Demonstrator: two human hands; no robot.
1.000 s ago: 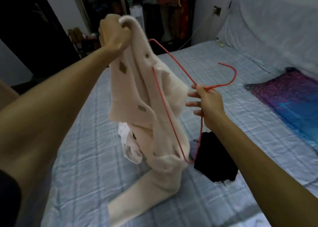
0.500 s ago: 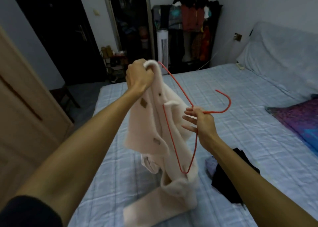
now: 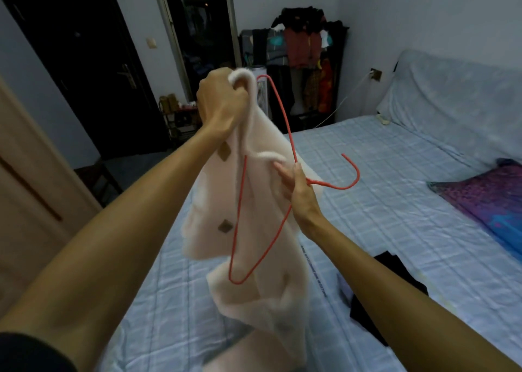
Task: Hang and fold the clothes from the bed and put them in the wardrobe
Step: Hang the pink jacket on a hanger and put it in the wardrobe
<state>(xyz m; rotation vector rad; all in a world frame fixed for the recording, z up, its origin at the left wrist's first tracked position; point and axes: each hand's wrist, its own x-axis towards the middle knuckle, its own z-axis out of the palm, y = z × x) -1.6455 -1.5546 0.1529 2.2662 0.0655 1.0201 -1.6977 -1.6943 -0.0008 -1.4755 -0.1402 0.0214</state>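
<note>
A fluffy cream garment [image 3: 262, 247] with brown diamond patches hangs in the air over the bed [image 3: 395, 202]. My left hand [image 3: 220, 103] grips it at the top, fist closed on the collar. My right hand [image 3: 296, 185] holds a red wire hanger [image 3: 240, 210] at the neck below its hook, thumb and fingers pinched, other fingers spread. The hanger lies against the front of the garment, its hook pointing right. A black garment [image 3: 395, 287] lies on the bed, partly hidden by my right forearm.
An open clothes rack [image 3: 305, 49] full of hanging clothes stands at the far wall beside a white tower fan [image 3: 261, 89]. A purple-blue cloth [image 3: 485, 199] lies at the bed's right. A wooden door [image 3: 25, 188] stands at left, dark doors behind.
The view has tilted up, showing more of the room. Both hands have lifted the cream garment and hanger higher; the white garment underneath is out of sight.
</note>
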